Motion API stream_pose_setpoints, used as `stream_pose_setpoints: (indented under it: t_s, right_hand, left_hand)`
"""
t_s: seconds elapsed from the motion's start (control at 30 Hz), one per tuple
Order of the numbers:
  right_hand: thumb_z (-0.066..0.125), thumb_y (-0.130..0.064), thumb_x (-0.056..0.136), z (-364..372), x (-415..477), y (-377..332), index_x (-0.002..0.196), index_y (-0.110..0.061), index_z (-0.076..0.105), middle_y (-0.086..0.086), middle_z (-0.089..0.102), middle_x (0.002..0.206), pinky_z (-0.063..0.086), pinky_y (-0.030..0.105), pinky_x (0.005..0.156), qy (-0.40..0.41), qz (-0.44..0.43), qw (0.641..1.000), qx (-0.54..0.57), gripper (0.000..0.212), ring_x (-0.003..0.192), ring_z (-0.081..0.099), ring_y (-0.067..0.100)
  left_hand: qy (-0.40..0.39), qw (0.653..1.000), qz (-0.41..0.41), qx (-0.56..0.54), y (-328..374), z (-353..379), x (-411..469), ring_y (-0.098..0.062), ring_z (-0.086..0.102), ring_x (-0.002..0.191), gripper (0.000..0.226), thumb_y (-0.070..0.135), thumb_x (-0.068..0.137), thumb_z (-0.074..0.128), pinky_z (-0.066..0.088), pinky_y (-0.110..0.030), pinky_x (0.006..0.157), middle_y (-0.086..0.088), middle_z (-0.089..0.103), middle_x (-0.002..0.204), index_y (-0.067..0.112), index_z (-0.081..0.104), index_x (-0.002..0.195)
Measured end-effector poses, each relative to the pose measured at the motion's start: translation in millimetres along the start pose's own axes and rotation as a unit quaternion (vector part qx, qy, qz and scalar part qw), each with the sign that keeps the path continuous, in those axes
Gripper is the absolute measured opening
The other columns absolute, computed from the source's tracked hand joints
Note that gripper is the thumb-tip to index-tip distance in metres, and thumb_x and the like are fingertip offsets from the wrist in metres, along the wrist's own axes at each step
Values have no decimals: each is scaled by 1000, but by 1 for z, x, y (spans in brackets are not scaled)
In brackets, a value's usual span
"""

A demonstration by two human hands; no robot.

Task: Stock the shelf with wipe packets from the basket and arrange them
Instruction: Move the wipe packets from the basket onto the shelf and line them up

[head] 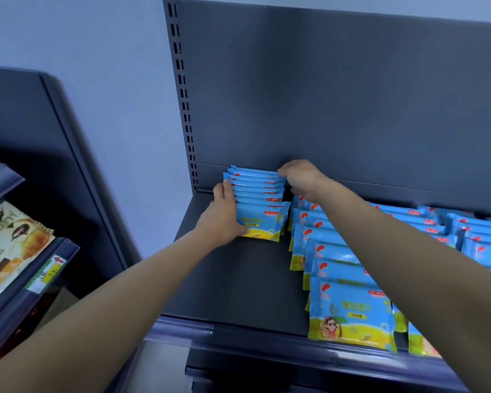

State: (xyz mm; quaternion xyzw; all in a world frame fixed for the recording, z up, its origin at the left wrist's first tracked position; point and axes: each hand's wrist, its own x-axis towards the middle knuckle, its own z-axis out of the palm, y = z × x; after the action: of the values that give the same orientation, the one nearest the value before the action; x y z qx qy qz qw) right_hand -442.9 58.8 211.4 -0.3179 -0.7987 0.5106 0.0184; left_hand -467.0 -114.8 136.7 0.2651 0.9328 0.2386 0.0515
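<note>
Wipe packets point(260, 194) stand on the shelf point(238, 279). Left hand point(224, 215) presses them, fingers straight together; right hand point(301, 177) curls its fingers round the rearmost.

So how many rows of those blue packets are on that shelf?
4 visible: a short row between the left hand and right hand, a long row beside it, a third row behind the right arm, a fourth row far right. More may be hidden.

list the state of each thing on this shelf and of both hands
short row of packets, upright, at the back left
left hand, flat against the row's left end
right hand, curled over the row's right end
neighbouring rows, upright, reaching the front edge
shelf, partly stocked
</note>
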Motion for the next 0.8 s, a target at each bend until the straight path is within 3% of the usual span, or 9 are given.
stream_pose_setpoints:
  t_s: [0.13,0.23,0.37,0.5,0.63,0.73,0.8]
  right_hand:
    - [51,-15,95,-6,-7,4,131,4,44,23,46,138,42,45,105,7,-16,999,-46,42,126,47,34]
    - [50,-25,97,-1,-10,5,135,-6,42,11,44,141,43,42,103,-31,36,998,34,43,126,47,31]
    - [50,-29,97,13,-12,10,105,-9,57,12,61,121,51,47,94,-63,87,976,187,23,106,62,28]
    - [46,-24,99,15,-17,11,89,-9,55,12,65,100,52,44,91,-62,86,961,257,20,98,65,27]
    - [46,-25,99,13,-19,9,93,-10,55,11,64,104,55,41,84,-52,80,964,248,19,100,64,26]
    - [45,-23,99,9,-18,8,107,-6,53,8,57,114,46,38,93,-25,52,978,199,20,105,55,20]
    - [44,-18,98,4,-18,6,120,1,49,9,52,110,42,36,95,3,22,992,123,30,104,50,22]
  left_hand:
    - [-4,999,-9,-46,-4,-2,-5,-29,52,113,116,23,73,76,46,-36,90,-9,10,148,10,-12,147]
    - [-5,996,-28,-88,-3,0,-5,-28,52,113,112,20,76,75,46,-38,90,-11,24,143,14,-11,148]
    - [4,993,-35,-109,1,1,-3,-28,53,110,107,18,74,75,48,-39,87,-11,33,137,15,-3,148]
    - [-3,994,-33,-103,-1,-1,-3,-27,53,108,102,18,74,75,47,-37,83,-9,38,131,16,3,147]
    - [-2,995,-33,-92,0,-4,-3,-29,53,110,102,22,73,77,48,-40,87,-10,40,129,14,6,146]
    - [-1,996,-35,-81,0,-4,-5,-29,52,111,104,24,73,77,49,-42,88,-10,37,131,13,4,147]
    - [-5,998,-31,-62,0,-5,-8,-29,47,117,110,29,71,79,48,-44,92,-10,33,135,13,1,147]
